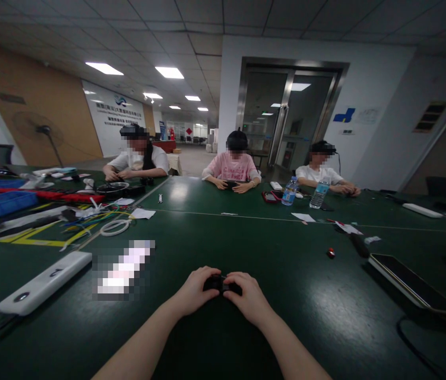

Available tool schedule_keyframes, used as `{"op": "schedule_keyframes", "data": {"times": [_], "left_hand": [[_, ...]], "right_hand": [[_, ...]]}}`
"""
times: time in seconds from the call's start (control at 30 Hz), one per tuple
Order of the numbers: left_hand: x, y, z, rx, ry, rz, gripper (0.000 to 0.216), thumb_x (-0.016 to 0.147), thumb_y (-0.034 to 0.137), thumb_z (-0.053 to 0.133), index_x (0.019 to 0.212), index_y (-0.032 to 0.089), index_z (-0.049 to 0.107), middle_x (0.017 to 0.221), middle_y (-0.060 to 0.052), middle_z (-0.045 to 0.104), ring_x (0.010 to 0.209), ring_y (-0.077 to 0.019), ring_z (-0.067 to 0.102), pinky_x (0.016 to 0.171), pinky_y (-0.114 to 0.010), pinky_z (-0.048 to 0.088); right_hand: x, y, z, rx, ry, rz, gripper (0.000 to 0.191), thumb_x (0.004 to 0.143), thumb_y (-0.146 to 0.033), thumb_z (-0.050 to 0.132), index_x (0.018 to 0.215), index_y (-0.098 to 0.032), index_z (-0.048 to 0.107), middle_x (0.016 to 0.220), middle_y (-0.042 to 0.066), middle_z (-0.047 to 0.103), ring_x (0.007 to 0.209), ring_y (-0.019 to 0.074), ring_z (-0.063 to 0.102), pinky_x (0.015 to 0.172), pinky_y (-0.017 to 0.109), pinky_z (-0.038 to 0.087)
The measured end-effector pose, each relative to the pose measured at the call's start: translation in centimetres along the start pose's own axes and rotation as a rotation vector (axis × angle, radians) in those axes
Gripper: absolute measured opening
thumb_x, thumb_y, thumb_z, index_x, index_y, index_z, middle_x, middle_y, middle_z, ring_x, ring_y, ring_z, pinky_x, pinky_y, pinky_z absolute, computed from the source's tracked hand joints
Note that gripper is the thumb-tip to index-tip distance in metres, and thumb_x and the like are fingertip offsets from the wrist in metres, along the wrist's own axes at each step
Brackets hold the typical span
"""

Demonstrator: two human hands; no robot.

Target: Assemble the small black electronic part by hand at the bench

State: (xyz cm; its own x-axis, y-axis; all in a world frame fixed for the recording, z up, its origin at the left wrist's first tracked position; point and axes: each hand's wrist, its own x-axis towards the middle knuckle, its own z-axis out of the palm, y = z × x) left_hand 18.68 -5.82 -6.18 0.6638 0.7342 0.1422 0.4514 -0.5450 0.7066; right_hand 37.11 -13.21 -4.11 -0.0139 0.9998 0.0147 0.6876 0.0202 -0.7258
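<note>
Just above the green tabletop [223,237], in the lower middle of the head view, my two hands meet around a small black object [220,284]. Its left end sits between the thumb and fingers of my left hand [196,291]. The right end is gripped the same way by my right hand [248,296]. A short middle stretch shows between the fingertips, and my fingers cover the rest. What kind of object it is cannot be made out.
At left lie a white power strip-like block [46,282], a blurred-out bright phone-like slab [125,269], cables [115,227] and a blue tray [3,206]. At right are a phone [413,282], a small red item [331,253] and bottles [319,193]. Several people sit around the table.
</note>
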Motion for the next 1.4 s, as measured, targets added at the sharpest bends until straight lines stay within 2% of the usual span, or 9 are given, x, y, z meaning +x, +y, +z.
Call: {"op": "schedule_keyframes", "data": {"times": [0.4, 0.7, 0.9, 1.4], "left_hand": [[-0.1, 0.8, -0.5, -0.006, -0.013, -0.022, 0.042, 0.072, 0.024, 0.064, 0.114, 0.023, 0.055, 0.113, -0.006, 0.058, 0.106, -0.0242, 0.052, 0.094, -0.037, 0.038], [0.0, 0.6, -0.4, -0.005, -0.020, -0.048, 0.049, 0.072, 0.023, 0.061, 0.120, 0.023, 0.051, 0.118, -0.006, 0.056, 0.110, -0.0241, 0.050, 0.097, -0.037, 0.036], [0.1, 0.0, -0.3, 0.005, -0.040, -0.038, 0.049, 0.074, 0.025, 0.060, 0.121, 0.025, 0.050, 0.120, -0.005, 0.055, 0.111, -0.0240, 0.049, 0.097, -0.037, 0.037], [-0.1, 0.2, -0.6, -0.008, -0.064, -0.063, 0.046, 0.077, 0.026, 0.059, 0.122, 0.027, 0.049, 0.120, -0.004, 0.054, 0.112, -0.0233, 0.049, 0.097, -0.038, 0.037]], "right_hand": [[-0.2, -0.3, -0.3, 0.135, 0.112, 0.010, 0.021, 0.078, -0.027, 0.057, 0.098, -0.027, 0.061, 0.107, 0.000, 0.058, 0.106, 0.0196, 0.052, 0.093, 0.037, 0.041], [0.0, 0.6, -0.8, 0.248, 0.289, -0.076, 0.029, 0.076, -0.025, 0.057, 0.104, -0.023, 0.059, 0.106, 0.004, 0.061, 0.104, 0.0209, 0.055, 0.096, 0.039, 0.041], [0.2, 1.4, -1.2, 0.347, 0.379, -0.097, 0.028, 0.074, -0.028, 0.059, 0.102, -0.025, 0.059, 0.099, 0.002, 0.064, 0.099, 0.0209, 0.058, 0.090, 0.039, 0.044], [0.4, 2.7, -1.9, 0.479, 0.494, -0.108, 0.028, 0.078, -0.035, 0.056, 0.104, -0.023, 0.058, 0.099, 0.005, 0.063, 0.096, 0.0211, 0.058, 0.087, 0.038, 0.045]]}}
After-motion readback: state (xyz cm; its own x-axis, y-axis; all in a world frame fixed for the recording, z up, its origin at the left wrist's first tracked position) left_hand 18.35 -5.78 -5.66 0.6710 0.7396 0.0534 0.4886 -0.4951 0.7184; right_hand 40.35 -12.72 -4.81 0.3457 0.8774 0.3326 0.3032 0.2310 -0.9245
